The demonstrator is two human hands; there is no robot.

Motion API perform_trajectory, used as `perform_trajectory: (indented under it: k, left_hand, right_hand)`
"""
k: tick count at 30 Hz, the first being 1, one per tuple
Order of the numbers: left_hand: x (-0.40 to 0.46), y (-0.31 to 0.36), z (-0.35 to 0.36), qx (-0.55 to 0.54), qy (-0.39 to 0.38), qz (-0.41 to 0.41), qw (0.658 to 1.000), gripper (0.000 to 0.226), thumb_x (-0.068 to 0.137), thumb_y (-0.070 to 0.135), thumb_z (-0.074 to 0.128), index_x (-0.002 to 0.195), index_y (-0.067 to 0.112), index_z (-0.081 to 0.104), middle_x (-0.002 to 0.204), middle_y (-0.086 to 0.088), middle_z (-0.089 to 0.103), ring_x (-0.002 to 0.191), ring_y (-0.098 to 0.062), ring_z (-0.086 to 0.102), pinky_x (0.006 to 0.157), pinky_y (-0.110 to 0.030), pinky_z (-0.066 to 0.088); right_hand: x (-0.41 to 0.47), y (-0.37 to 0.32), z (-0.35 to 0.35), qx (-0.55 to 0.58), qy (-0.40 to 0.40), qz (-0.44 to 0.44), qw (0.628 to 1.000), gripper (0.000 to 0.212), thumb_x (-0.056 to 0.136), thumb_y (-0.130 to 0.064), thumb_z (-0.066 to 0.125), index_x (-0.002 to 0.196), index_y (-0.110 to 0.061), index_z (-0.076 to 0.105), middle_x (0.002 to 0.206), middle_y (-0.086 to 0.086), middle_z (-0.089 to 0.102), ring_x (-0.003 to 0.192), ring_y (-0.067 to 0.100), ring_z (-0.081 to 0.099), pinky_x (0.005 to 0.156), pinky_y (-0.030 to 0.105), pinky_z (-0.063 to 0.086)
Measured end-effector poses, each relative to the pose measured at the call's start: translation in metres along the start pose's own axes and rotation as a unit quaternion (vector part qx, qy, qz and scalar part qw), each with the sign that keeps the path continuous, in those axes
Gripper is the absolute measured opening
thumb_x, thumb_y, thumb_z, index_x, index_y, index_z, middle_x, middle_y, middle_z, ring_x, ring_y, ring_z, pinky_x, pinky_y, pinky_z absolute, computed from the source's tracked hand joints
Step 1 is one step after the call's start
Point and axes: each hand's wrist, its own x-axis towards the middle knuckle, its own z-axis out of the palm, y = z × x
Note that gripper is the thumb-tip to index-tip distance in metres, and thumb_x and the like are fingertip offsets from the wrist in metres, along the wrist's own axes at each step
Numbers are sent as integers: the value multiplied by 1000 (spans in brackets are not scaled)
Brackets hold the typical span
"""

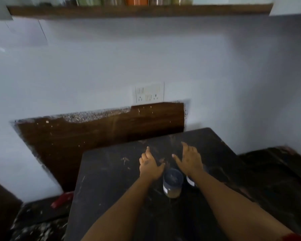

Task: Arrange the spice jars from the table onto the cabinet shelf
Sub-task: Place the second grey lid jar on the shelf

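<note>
Both hands hovering open over dark bench (111, 180), left hand (150, 166) and right hand (189, 160) empty, flanking blue-lidded spice jar (172, 183); second jar (190, 182) mostly hidden.

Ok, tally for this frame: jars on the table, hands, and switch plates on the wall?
Jars on the table: 2 (blue-lidded jar; second jar, mostly hidden)
Hands: 2 (left hand, right hand, both empty)
Switch plate: 1
Total: 5

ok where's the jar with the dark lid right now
In the head view, the dark-lidded jar stands upright on the black table, near its centre, between the left hand and the right hand.
</note>
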Motion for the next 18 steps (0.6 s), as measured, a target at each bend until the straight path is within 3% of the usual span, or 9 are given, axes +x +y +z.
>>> perform_trajectory:
  k: [3,6,10,13,15,17,18]
  left_hand:
    - [-17,-28,15,7,-67,-32,997,93,88,39,62,153,10,2,152,-13,21,139,-34,22,112,-44,30]
    - [-27,-44,23,-3,-111,-48,993,87,90,32,59,153,10,3,153,-14,19,140,-35,18,114,-45,26]
    - [-32,-48,26,-105,-106,-79,986,75,95,38,53,152,13,12,154,-13,22,143,-34,17,115,-45,23]
    - [-26,-56,27,-173,-80,-135,972,66,98,46,45,150,12,25,152,-15,32,140,-34,30,114,-45,28]
    - [-24,-58,25,-256,-89,-186,944,64,98,52,38,147,12,30,149,-16,37,135,-34,39,111,-47,33]
    - [-22,-57,22,-387,-103,-249,882,64,98,56,33,145,12,35,147,-15,42,131,-33,43,108,-46,36]
    - [-21,-56,20,-451,-115,-271,842,65,98,57,33,143,12,39,145,-15,44,131,-32,43,107,-45,36]
  right_hand:
    - [-35,2,33,-60,-119,-44,990,92,80,-74,46,152,-24,18,155,10,29,145,29,20,117,44,21]
    - [-57,7,58,-136,-213,-47,966,100,78,-74,49,155,-27,4,161,14,10,149,30,6,119,46,9]
    - [-60,7,67,-96,-179,-28,979,102,76,-64,60,153,-26,5,149,12,32,140,31,27,115,44,24]
    - [-59,-5,60,44,-113,38,992,104,67,-60,73,148,-24,19,132,9,41,122,26,43,103,39,41]
    - [-54,-16,54,172,-46,115,977,94,63,-55,80,137,-23,32,125,6,39,111,21,46,96,37,47]
    - [-45,-24,43,308,-57,191,930,83,60,-55,82,126,-23,42,124,4,43,107,19,50,92,37,50]
    - [-40,-27,38,395,-80,222,888,81,57,-56,82,122,-22,46,126,5,48,107,21,55,90,40,53]
